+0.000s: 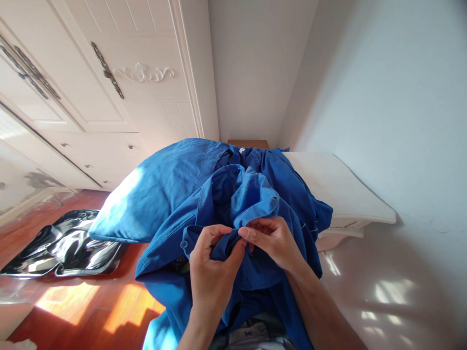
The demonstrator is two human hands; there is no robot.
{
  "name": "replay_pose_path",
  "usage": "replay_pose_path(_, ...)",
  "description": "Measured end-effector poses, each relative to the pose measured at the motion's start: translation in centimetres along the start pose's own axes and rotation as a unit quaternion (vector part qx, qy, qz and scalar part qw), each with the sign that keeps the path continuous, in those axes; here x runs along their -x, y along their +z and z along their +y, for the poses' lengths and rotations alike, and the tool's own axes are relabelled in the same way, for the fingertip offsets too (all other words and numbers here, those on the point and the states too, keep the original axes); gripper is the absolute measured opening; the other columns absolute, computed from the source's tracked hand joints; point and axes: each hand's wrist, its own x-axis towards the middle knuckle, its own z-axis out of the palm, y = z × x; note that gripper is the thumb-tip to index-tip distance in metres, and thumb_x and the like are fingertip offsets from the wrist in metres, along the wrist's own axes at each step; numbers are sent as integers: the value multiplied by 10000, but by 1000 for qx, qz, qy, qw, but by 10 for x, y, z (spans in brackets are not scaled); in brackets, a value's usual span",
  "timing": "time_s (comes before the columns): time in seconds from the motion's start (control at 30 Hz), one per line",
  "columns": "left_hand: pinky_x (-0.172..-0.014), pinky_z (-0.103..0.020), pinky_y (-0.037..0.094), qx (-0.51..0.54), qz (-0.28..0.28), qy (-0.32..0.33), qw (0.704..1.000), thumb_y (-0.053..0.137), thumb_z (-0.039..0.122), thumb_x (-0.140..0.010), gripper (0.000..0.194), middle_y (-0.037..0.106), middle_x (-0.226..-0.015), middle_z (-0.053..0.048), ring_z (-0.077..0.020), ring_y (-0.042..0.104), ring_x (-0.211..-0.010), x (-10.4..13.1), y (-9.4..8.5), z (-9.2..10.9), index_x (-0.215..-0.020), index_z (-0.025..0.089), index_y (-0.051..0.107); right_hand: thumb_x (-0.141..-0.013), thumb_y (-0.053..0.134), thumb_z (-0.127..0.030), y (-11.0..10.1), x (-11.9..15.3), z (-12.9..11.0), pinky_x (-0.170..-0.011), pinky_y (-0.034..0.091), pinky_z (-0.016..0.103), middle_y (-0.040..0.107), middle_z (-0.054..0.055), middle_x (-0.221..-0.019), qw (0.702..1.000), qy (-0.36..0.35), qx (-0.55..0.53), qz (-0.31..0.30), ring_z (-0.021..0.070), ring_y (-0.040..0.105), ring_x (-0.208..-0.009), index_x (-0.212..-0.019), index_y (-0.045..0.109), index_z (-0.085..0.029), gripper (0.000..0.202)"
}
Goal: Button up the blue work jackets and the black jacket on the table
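A blue garment with a collar and a button [184,244], seemingly a jacket [255,192], lies bunched up in front of me. My left hand [216,265] pinches a fold of its cloth between thumb and fingers. Close beside it, my right hand [272,240] grips the same blue cloth, its thumb pressed against the edge. The fingertips of both hands almost meet. What lies inside the pinched fold is hidden. More blue cloth [168,180] spreads out behind and to the left, and part of the jacket hangs down toward me.
Beneath the cloth, a white table [343,187] with a curved edge stands against the pale wall [401,107]. A white wardrobe [146,107] with dark metal handles rises at the left. On the reddish wooden floor [95,311] lies an open black case [69,243].
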Motion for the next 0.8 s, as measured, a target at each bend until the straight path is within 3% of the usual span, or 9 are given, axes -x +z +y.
replay_pose_path(0.23, -712, -251, 555, 9, 12, -13, 1000, 806, 257, -738, 204, 721, -818, 7, -160, 696, -764, 6, 5, 2, -874, 217, 659, -830, 728, -496, 10, 3, 2, -470, 410, 212, 546, -24, -530, 996, -13, 40, 75, 96, 493, -481, -665, 656, -167, 375)
replay_pose_path(0.47, -750, -253, 567, 54, 39, -19, 998, 838, 273, -715, 251, 718, -842, -4, -160, 700, -795, 4, 9, -8, -873, 205, 655, -824, 703, -566, 24, 3, 13, -536, 429, 236, 617, 7, -654, 990, -14, 20, 141, 125, 510, -578, -769, 683, -163, 407)
replay_pose_path(0.67, -567, -163, 496, 190, -14, -133, 973, 919, 295, -610, 394, 681, -712, 32, -91, 619, -609, -8, 1, -19, -858, 183, 633, -832, 699, -560, 23, 4, 15, -520, 413, 233, 593, 2, -637, 989, -25, 37, 144, 116, 478, -557, -769, 682, -165, 400)
replay_pose_path(0.8, -522, -130, 437, 247, -13, -186, 951, 944, 299, -559, 442, 632, -636, 60, -50, 539, -536, -14, -3, -20, -816, 173, 608, -855, 694, -512, 23, 9, 12, -542, 437, 235, 593, 1, -651, 987, -60, 75, 132, 122, 498, -575, -769, 660, -178, 346)
